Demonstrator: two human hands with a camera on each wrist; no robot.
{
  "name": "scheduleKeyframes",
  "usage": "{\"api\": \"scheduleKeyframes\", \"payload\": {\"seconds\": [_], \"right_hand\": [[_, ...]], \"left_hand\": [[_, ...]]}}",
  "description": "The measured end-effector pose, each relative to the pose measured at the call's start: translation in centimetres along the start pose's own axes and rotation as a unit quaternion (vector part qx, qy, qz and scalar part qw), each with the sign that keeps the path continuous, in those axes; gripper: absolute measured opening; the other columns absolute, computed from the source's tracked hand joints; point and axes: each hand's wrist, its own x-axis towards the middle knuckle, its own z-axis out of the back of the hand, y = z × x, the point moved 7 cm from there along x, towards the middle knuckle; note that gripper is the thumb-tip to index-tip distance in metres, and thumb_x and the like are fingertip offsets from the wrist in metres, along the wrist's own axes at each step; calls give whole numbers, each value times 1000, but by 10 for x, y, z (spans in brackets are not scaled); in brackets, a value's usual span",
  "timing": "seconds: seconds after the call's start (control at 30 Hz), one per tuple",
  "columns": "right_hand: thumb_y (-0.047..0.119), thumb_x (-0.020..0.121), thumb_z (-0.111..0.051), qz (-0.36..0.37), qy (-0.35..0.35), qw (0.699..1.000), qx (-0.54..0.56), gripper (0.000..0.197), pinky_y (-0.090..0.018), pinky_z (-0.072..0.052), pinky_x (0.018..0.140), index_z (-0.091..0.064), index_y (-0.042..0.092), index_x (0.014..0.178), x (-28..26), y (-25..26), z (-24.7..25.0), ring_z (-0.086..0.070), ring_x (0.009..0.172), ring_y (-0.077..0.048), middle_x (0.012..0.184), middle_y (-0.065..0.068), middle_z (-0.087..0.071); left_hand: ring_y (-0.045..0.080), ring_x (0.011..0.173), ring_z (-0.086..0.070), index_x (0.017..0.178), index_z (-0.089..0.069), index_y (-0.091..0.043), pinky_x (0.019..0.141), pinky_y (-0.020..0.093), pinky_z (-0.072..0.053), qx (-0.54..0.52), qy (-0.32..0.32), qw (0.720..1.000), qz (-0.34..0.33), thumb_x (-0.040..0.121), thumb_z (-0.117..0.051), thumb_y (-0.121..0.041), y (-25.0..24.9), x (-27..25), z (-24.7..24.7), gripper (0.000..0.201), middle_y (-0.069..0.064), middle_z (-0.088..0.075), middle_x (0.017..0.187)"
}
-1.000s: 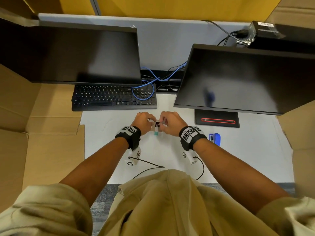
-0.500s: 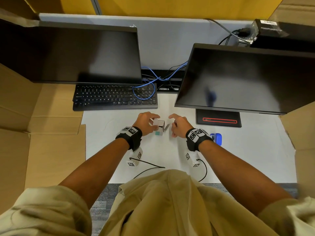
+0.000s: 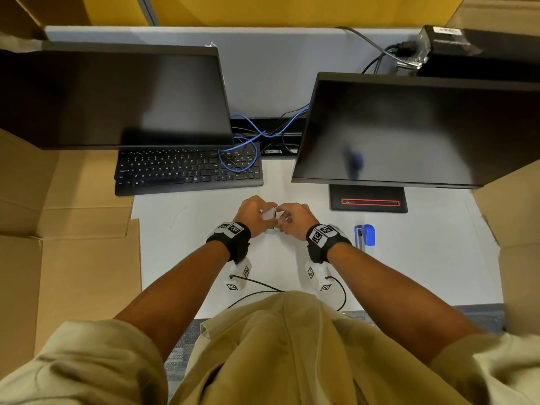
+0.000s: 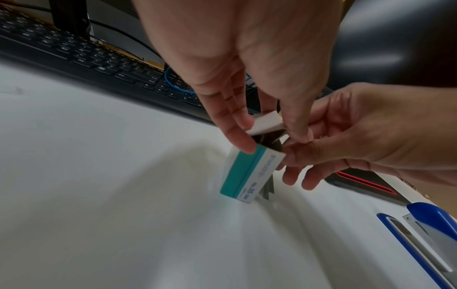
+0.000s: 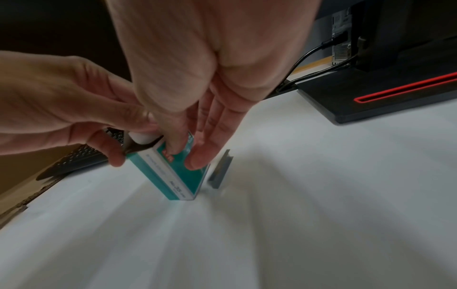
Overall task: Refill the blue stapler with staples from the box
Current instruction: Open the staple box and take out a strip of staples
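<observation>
A small teal and white staple box (image 4: 247, 172) stands on end on the white desk, its top flap open. My left hand (image 3: 257, 214) pinches the box near its top. My right hand (image 3: 292, 220) grips the same box (image 5: 173, 176) from the other side, thumb and fingers on its face. A grey strip of staples (image 5: 220, 170) lies on the desk just right of the box. The blue stapler (image 3: 365, 235) lies opened flat to the right of my right wrist, its metal channel showing (image 4: 430, 230).
A black keyboard (image 3: 187, 171) and two dark monitors (image 3: 394, 130) stand behind the hands. A monitor base with a red line (image 3: 369, 201) sits behind the stapler. Cardboard flaps (image 3: 67, 258) border the desk on both sides. Wrist camera cables (image 3: 254, 287) trail at the front edge.
Half a second ago my right hand was off the box, over the desk to its right. It has come back and taken hold of the box; the left hand kept its grip.
</observation>
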Motion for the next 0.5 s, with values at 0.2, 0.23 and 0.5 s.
{"api": "scheduleKeyframes", "payload": {"seconds": [0.2,0.23,0.5], "right_hand": [[4,80,-75,1,14,1000,16,48,-42,-56,93,-60,9,126,0,-3,-4,-70,91,-26,89,-12,-76],[4,80,-75,-1,14,1000,20,48,-41,-57,91,-60,9,125,0,-3,-3,-70,90,-26,89,-12,-75],[14,87,-66,-7,-35,985,-169,38,-37,-50,92,-62,20,124,2,-12,10,-60,107,-31,116,-9,-64]], "left_hand": [[23,102,-58,124,-63,-21,81,27,-46,14,-1,1000,2,68,-81,-41,6,1,-4,62,7,-59,111],[22,104,-57,126,-61,-21,83,26,-46,21,2,1000,3,69,-80,-42,8,1,-5,63,6,-57,113],[27,113,-55,138,-42,-35,92,40,-48,137,60,989,-22,93,-46,-49,6,-5,-17,48,4,-40,136]]}}
